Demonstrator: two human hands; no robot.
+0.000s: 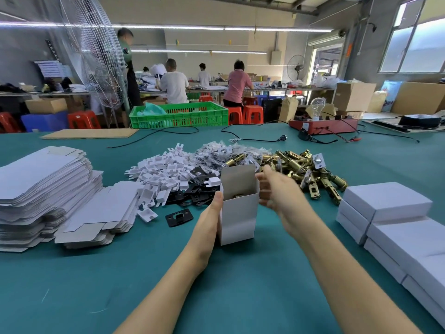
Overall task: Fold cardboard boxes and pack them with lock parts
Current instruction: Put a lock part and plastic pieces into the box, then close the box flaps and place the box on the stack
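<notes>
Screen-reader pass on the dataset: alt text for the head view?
A person's left hand holds an upright open white box on a green table, a brass part visible inside; the blurred right hand hovers beside it. Around: flat box blanks, lock-part piles, closed boxes.

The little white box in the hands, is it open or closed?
Open. The box stands upright, its top flap raised, and something brass shows inside. The left hand holds its side.

A single head-worn wide-angle view looks forward and down across the green table [240, 285], close above the upright white box [238, 213], with the workshop stretching beyond it.
</notes>
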